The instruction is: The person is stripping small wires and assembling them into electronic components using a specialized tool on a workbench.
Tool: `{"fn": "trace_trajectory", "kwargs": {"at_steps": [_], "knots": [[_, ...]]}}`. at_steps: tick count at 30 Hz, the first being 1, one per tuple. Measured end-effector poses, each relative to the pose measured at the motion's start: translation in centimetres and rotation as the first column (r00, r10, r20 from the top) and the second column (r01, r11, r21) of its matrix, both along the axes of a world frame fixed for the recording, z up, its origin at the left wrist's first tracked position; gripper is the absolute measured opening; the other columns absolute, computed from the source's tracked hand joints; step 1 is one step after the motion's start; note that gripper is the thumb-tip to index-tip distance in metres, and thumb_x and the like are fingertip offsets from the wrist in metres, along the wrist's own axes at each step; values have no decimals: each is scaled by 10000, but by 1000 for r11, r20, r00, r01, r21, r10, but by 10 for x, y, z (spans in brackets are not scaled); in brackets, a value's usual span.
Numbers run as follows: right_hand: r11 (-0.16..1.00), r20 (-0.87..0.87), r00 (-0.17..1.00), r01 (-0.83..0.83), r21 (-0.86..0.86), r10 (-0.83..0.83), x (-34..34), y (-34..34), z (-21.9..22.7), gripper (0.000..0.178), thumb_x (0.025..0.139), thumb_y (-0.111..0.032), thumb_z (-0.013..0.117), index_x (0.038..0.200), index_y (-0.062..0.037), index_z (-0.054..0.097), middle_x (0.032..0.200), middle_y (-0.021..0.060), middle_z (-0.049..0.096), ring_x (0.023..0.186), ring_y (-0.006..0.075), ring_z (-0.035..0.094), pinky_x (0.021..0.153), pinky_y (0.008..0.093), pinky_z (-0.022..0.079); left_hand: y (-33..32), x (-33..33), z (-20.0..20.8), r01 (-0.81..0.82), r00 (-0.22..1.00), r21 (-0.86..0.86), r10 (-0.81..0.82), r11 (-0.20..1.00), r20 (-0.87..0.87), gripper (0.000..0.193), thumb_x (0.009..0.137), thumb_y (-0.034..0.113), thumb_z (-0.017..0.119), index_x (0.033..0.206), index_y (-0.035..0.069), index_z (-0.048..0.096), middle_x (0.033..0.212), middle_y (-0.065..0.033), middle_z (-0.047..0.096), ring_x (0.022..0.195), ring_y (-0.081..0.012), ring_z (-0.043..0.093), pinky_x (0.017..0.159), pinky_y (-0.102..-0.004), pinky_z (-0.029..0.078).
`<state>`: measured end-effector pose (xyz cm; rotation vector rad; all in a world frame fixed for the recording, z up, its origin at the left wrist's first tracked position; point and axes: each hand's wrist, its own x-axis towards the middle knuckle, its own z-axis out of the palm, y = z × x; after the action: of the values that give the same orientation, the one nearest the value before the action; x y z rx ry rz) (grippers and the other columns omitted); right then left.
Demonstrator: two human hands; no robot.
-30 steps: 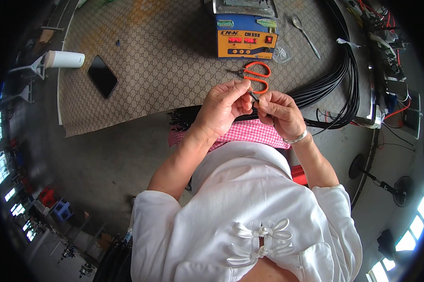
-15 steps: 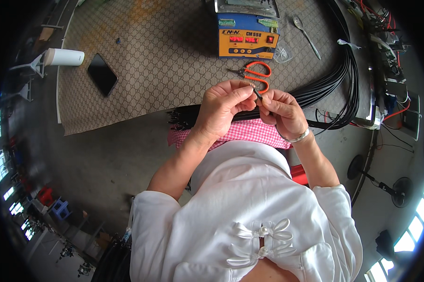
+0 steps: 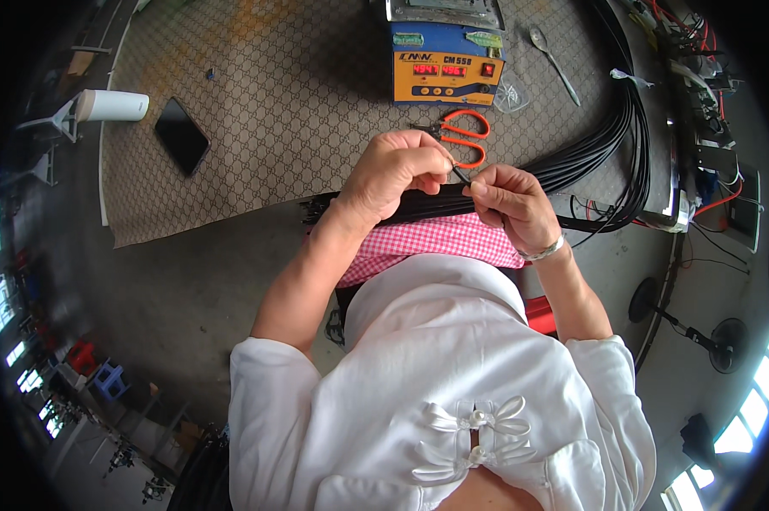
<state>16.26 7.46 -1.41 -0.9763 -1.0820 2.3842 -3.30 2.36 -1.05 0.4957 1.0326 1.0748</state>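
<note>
Above the table's front edge, a thin black cable (image 3: 461, 175) spans the short gap between my two hands. My left hand (image 3: 397, 175) is closed in a pinch at the cable's end; its fingertips hide the very tip. My right hand (image 3: 518, 204) grips the same cable a little farther along, thumb pressed over the fingers. Just beyond the hands lie scissors (image 3: 484, 128) with orange handles. Behind and below my hands runs a thick bundle of black cables (image 3: 585, 162), its cut ends near my left wrist and its loop curving up the right side.
A blue and orange box with a red digital display (image 3: 444, 77) stands at the back. Beside it are a clear plastic piece (image 3: 510, 94) and a metal spoon (image 3: 555, 66). A phone (image 3: 182, 136) and a white cup (image 3: 112, 106) lie left. Pink checked cloth (image 3: 444, 240) covers my lap.
My left hand has moved slightly left and away from my right hand, so more of the cable shows between them. My right hand has barely moved.
</note>
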Motion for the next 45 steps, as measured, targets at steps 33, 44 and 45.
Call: {"fn": "trace_trajectory", "kwargs": {"at_steps": [33,44,45], "knots": [[978,-171,969,158,-139,-181,-14,-10,-5,127,853,-131,549,840,-5,554,839,108,603,655,98,491,494,190,356,-9,42,-18,-321,732,-126,330,939,596,196,852,263,544,790,77,545,700,0,523,638,-110,455,641,-259,390],[977,-100,973,202,-69,-208,-19,-14,-3,98,861,-136,533,810,-53,537,694,31,500,529,76,374,466,197,294,-12,47,-25,-356,759,-55,323,933,566,208,859,269,543,782,75,549,714,10,514,659,-93,441,658,-250,391],[976,-114,971,204,-79,-212,-18,-13,-4,107,857,-134,541,816,-36,543,717,48,527,531,76,390,470,193,309,-12,48,-26,-359,756,-50,322,932,569,207,860,267,542,780,75,550,716,10,516,661,-92,441,661,-250,391]]}}
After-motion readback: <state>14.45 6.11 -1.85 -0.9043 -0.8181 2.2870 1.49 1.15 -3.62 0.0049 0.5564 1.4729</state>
